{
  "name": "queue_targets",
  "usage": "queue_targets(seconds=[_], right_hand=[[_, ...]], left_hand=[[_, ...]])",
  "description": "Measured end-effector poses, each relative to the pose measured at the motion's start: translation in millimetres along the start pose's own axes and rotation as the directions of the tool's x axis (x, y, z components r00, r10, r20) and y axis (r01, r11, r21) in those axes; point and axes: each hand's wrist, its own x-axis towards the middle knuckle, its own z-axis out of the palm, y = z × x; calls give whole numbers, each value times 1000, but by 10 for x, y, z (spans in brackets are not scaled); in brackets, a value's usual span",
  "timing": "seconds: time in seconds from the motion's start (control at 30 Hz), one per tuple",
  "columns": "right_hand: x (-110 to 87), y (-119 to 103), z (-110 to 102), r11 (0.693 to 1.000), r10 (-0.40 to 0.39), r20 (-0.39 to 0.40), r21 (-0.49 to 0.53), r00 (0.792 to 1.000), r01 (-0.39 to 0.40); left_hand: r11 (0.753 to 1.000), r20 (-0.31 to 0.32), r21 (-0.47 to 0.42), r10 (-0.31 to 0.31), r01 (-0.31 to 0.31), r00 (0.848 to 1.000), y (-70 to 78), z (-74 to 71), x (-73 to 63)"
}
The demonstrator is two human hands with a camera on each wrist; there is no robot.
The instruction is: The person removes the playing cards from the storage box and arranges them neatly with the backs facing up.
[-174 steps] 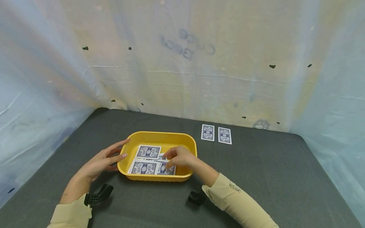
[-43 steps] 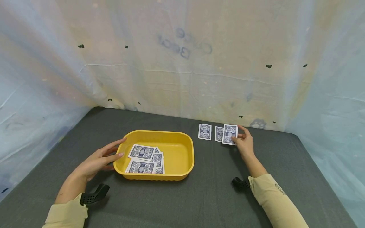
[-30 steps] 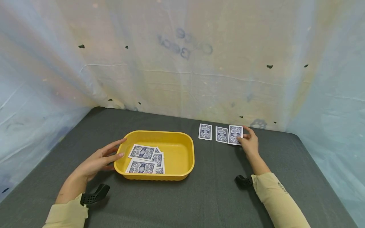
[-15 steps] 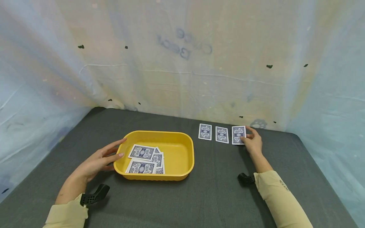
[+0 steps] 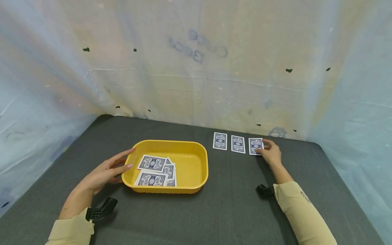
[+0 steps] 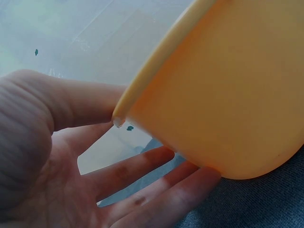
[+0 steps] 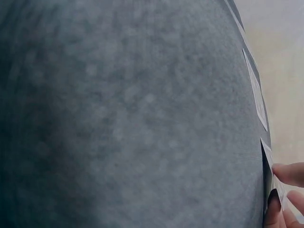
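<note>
My right hand (image 5: 271, 153) pinches the right edge of a blue-backed playing card (image 5: 255, 144) on the dark table. In the right wrist view, the thumb and fingers meet at this card (image 7: 269, 156), one side of it lifted a little. To its left lie a middle card (image 5: 238, 144) and a left card (image 5: 219, 141), face down in a row. My left hand (image 5: 102, 175) rests on the left end of a yellow tray (image 5: 165, 191), its thumb at the rim and its fingers straight along the outer wall. Several overlapping cards (image 5: 151, 178) lie face down inside the tray's left half.
The dark cloth-covered table (image 5: 214, 217) stretches around the tray. Behind it hangs a pale plastic sheet (image 5: 196, 85), close to the far side of the card row. Black wrist mounts (image 5: 265, 191) sit under both forearms.
My right hand took a card from the tray, carried it to the right end of the row, slid it right, apart from the middle card, and lowered it. My left hand stayed at the tray.
</note>
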Motion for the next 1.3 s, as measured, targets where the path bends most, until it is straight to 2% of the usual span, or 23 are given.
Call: queue_targets(seconds=[0.3, 0.7, 0.87, 1.03, 1.3], right_hand=[[-19, -58, -26, 989, -48, 76, -136, 996, 58], [-41, -60, 10, 980, -58, 36, -191, 998, 63], [-65, -68, 21, 983, -81, -1, -163, 997, 79], [-109, -144, 47, 991, -117, -59, -70, 991, 113], [-213, -316, 115, 990, -132, -12, 39, 991, 132]], left_hand=[[1000, 1, 21, -7, 7, 1000, -7, -7, 9], [1000, 7, 13, -7, 7, 1000, -18, -5, 20], [1000, 2, 7, -15, 15, 1000, -4, 5, 7], [1000, 1, 14, -15, 15, 1000, 2, 2, 0], [1000, 4, 6, -7, 7, 1000, 0, -13, -6]])
